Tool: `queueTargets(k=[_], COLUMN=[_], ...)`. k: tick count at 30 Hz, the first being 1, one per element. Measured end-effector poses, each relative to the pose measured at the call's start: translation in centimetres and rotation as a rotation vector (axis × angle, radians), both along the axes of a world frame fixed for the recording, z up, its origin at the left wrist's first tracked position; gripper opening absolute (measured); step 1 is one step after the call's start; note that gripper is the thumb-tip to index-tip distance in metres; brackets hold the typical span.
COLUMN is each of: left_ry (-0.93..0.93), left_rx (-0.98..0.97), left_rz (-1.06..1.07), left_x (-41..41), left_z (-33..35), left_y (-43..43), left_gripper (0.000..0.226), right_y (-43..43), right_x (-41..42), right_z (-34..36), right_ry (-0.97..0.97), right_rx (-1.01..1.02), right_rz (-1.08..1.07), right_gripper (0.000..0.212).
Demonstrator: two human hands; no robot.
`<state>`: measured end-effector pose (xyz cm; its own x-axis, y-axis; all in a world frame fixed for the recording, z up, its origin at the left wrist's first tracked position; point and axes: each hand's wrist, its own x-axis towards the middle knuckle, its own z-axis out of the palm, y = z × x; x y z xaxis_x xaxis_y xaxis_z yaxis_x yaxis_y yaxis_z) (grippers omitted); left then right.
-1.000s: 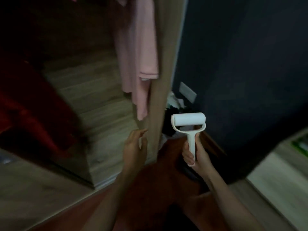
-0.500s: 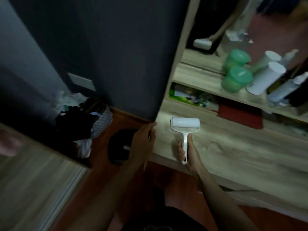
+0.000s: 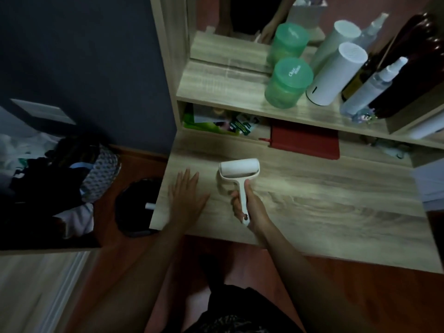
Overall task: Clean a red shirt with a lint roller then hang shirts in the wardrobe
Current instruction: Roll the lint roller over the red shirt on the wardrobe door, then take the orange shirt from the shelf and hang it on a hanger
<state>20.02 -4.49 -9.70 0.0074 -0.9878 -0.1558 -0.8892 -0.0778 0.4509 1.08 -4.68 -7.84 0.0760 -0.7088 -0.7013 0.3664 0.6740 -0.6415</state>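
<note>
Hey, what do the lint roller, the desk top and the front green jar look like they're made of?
The lint roller: probably white plastic, smooth matte frame and handle; the drum looks papery. The desk top: pale wood-grain surface, likely laminate, with a faint sheen. The front green jar: seemingly translucent plastic, since light shows through its wall.

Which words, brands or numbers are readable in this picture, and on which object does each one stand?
"Ch...": white script on the lid of the green jar; the letters after it are blurred.
The packets under the shelf: print too small to read.
The sticker on the spray bottle: blurred.
The lint roller shows no text.
</note>
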Motion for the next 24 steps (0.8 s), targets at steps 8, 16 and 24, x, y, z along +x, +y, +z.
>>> queueTargets(k=[8,16,24], left_ry=[-0.051,0.015,0.049], left_rx=[-0.019,0.023,0.206], left_rz=[-0.001,-0.04,-0.231], left_x=[0.5,1.4,4.0], left_z=[-0.7,-0.3,1.7], left_y=[0.2,0.3,-0.5], left_gripper=[0.083,0.088,0.069], right_y=[2.1,2.8,2.9], right_x=[-0.7,-1.1,-1.5], right_z=[-0.4,-1.7,0.5], right_ry=[0.922,1.219,1.173], right_rx=[-0.487,-0.634,-0.669], right_rz=[0.078,0.233,0.21], right_gripper=[0.034,0.047,0.047])
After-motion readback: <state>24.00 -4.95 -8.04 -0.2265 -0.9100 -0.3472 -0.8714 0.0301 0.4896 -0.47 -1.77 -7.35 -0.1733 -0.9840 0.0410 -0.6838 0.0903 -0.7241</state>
